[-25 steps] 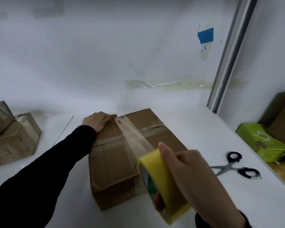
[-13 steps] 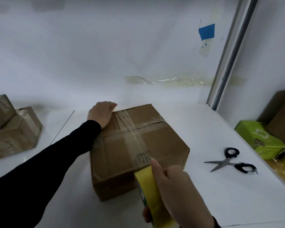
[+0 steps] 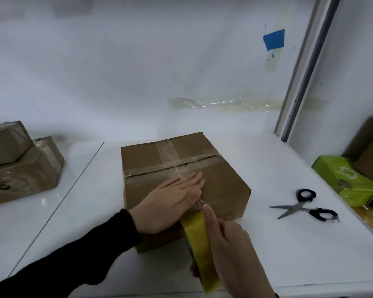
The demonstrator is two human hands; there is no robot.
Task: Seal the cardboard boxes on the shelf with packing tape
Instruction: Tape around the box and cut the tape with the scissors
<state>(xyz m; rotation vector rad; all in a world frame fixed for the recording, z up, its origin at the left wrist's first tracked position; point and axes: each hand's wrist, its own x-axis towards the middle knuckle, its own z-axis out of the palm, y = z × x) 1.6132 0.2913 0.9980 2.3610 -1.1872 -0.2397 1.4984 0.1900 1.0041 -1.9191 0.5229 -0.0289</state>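
A: Which step is this?

B: Taping the cardboard box (image 3: 181,168), centre frame on the shelf (image 3: 267,244). The left hand (image 3: 170,201) lies flat, fingers straight, pressing the clear strip (image 3: 168,151). The right hand (image 3: 230,250) grips the yellow tape roll (image 3: 197,244) at the box's near edge.

A: Next?

B: Probably cutting the strip. The scissors (image 3: 304,208) lie apart, right of the box.

Looking down on a glossy white shelf (image 3: 267,168) running back to a plain white wall (image 3: 138,72). Carrying a blue patch of tape (image 3: 274,39) high at the right and a crumpled clear strip (image 3: 224,103) lower down. Ending at a grey metal upright (image 3: 308,67), bordering another white panel (image 3: 357,72). Catching soft light, glinting beside a thin seam (image 3: 73,183) at the left.
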